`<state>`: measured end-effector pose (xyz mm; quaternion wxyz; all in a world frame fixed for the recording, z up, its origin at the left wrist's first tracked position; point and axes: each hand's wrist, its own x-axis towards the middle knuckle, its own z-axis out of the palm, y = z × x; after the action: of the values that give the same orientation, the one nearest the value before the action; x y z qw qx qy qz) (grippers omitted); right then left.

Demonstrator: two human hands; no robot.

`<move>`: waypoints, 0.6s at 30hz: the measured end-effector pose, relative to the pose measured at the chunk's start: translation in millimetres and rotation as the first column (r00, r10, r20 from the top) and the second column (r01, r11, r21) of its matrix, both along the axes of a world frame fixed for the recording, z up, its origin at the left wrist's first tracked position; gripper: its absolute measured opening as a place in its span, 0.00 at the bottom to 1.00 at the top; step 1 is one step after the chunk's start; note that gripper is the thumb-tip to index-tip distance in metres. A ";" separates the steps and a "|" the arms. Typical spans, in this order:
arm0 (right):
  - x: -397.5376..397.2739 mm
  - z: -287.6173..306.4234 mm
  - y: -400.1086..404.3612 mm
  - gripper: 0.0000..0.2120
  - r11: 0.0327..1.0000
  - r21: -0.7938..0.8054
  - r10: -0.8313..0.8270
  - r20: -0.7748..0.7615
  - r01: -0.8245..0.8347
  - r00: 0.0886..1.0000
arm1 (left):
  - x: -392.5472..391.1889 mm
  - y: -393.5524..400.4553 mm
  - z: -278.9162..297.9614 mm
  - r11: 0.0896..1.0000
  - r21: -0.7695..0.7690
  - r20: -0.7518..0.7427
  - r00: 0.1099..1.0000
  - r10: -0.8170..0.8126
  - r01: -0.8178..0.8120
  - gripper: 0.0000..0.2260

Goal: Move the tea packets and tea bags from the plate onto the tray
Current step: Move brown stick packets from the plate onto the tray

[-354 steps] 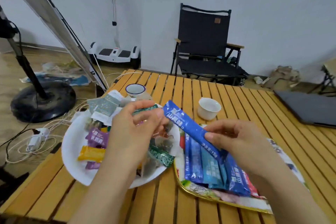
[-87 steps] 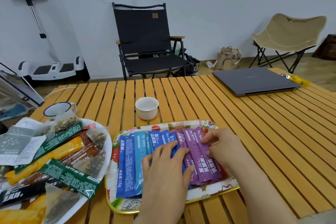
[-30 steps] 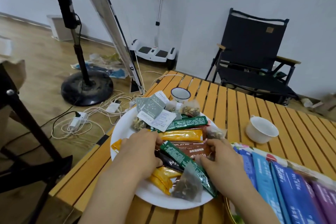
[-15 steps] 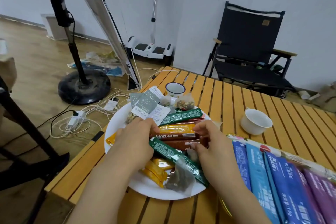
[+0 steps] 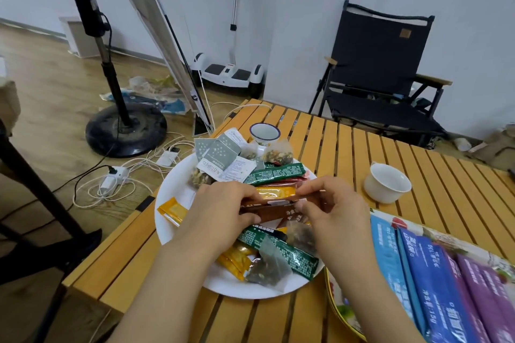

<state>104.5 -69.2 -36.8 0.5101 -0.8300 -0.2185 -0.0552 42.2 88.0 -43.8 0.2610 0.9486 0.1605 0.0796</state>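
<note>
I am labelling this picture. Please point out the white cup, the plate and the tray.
white cup [image 5: 386,185]: head view, on its inner wall.
plate [image 5: 174,189]: head view, on bare left rim.
tray [image 5: 334,294]: head view, on its near left edge.

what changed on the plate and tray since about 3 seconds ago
Both hands left the tray and went to the plate. The left hand and right hand now grip brown packets between them, raised just above the pile. The blue packets and purple packets stayed in their row on the tray; green packets, yellow packets and tea bags stayed on the plate.
</note>
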 end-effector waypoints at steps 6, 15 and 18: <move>4.4 -4.6 -4.0 0.11 1.000 -0.004 0.009 -0.206 -0.011 0.978 | 3.4 3.6 -4.8 0.993 -0.087 0.158 0.983 0.092 -0.079 0.09; -1.4 -14.0 0.6 0.15 0.725 -0.672 0.234 0.030 -0.154 0.972 | -0.2 13.3 13.8 0.920 -0.345 0.348 0.884 0.311 -0.187 0.16; -2.5 -14.1 1.3 0.16 0.715 -0.679 0.245 0.024 -0.164 0.969 | -1.6 11.0 14.7 0.929 -0.303 0.313 0.899 0.307 -0.212 0.17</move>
<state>102.0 -67.9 -51.0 0.1659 -0.9240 -0.3425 0.0375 40.6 98.9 -29.2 0.3951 0.8456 0.2459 0.2618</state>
